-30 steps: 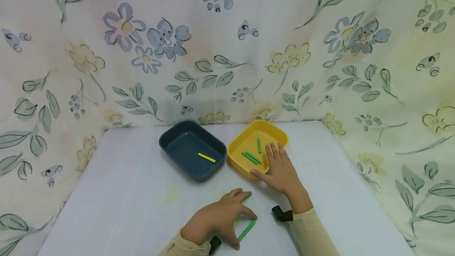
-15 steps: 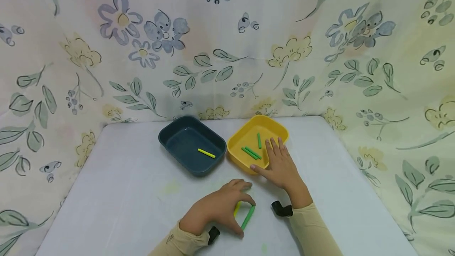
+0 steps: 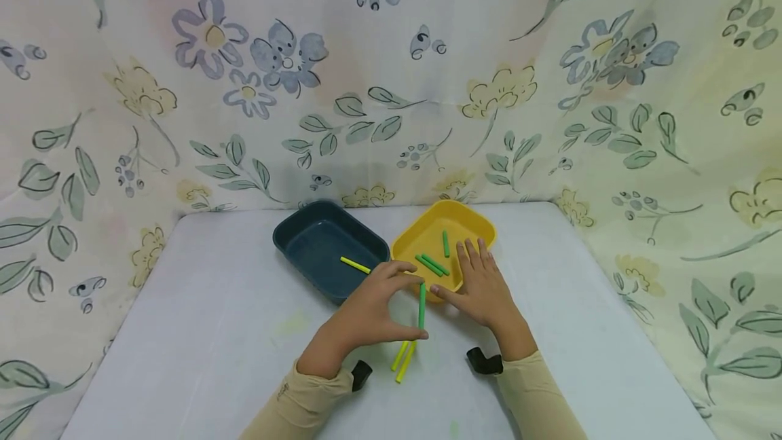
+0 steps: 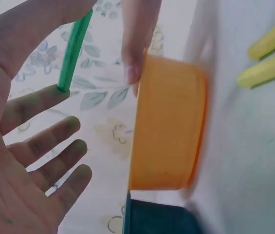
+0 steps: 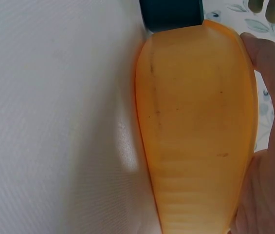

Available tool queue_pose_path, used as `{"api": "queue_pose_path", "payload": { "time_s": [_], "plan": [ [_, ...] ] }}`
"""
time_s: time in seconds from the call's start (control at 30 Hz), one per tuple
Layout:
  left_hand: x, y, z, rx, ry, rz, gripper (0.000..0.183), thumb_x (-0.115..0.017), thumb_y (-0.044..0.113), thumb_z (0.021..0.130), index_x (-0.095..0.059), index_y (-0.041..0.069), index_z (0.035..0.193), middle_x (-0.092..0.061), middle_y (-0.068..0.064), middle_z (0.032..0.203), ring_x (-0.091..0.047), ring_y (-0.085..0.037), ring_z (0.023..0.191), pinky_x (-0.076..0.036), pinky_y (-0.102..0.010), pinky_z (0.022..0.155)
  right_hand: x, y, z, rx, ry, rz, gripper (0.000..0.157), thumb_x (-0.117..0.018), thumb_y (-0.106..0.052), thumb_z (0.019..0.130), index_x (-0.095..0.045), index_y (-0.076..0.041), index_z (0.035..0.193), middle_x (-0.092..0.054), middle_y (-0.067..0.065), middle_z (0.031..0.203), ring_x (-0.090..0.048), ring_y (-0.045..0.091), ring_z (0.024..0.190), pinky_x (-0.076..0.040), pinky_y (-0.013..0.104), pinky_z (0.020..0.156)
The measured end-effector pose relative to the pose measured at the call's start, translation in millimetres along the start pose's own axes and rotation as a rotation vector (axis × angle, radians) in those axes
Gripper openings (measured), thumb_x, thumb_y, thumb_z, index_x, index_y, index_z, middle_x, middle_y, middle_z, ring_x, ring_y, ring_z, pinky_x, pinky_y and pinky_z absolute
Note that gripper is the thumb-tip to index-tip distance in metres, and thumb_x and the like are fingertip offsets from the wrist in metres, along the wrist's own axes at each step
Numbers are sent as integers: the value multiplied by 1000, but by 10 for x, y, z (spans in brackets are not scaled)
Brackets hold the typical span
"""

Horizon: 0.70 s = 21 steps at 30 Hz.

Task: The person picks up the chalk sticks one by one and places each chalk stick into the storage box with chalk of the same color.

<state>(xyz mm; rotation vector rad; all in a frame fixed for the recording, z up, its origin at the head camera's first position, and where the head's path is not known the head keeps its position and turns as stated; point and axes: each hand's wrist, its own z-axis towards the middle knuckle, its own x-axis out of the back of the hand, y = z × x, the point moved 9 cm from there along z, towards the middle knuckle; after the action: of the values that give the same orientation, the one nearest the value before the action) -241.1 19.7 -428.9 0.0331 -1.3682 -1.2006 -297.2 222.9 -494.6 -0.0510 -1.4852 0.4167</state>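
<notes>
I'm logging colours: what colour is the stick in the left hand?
Green; the stick shows best in the left wrist view.

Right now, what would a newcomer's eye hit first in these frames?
Likely the green stick, pinched end to end by the left hand above the white table. Next, the yellow tray beside the dark blue tray at the table's back, with three green sticks inside and the right hand at its rim. Then two yellow sticks on the table nearer the camera.
</notes>
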Motion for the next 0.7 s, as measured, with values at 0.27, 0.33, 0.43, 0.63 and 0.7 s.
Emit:
{"api": "queue_pose_path", "payload": {
  "time_s": [0.27, 0.33, 0.43, 0.63, 0.7],
  "plan": [
    [91, -72, 49, 30, 74, 81, 81, -95, 54, 75, -66, 23, 143, -56, -2, 153, -50, -26, 144, -49, -51, 115, -1, -1, -4, 1, 7, 2, 118, -58, -82, 91, -18, -3, 170, -18, 21, 177, -2, 43, 166, -10, 62, 133],
    [92, -91, 65, 42, 89, 106, 81, -94, 55, 75, -67, 22, 143, -56, -3, 152, -50, -26, 144, -48, -52, 116, -6, 0, -9, 1, 5, 2, 118, -58, -82, 91, -18, -3, 170, -17, 21, 177, -1, 43, 166, -10, 62, 133],
    [94, -115, 100, 65, 102, 148, 81, -93, 57, 76, -67, 19, 143, -58, -6, 151, -51, -28, 142, -48, -53, 116, -11, 4, -11, 2, 5, 3, 118, -58, -81, 91, -18, -3, 170, -17, 21, 177, -1, 43, 166, -10, 62, 133],
    [94, -196, 201, 126, 97, 196, 83, -91, 57, 79, -66, 11, 144, -58, -11, 151, -53, -33, 140, -48, -56, 115, -11, 2, -9, 0, 11, 15, 118, -57, -82, 91, -18, -4, 170, -17, 20, 177, -1, 42, 166, -10, 61, 133],
    [88, -226, 236, 139, 92, 199, 82, -90, 55, 81, -65, 10, 145, -58, -12, 151, -53, -33, 140, -47, -56, 115, -9, 5, -10, -1, 16, 17, 117, -57, -82, 91, -19, -4, 170, -18, 20, 177, -2, 42, 166, -10, 61, 133]
  ]
}}
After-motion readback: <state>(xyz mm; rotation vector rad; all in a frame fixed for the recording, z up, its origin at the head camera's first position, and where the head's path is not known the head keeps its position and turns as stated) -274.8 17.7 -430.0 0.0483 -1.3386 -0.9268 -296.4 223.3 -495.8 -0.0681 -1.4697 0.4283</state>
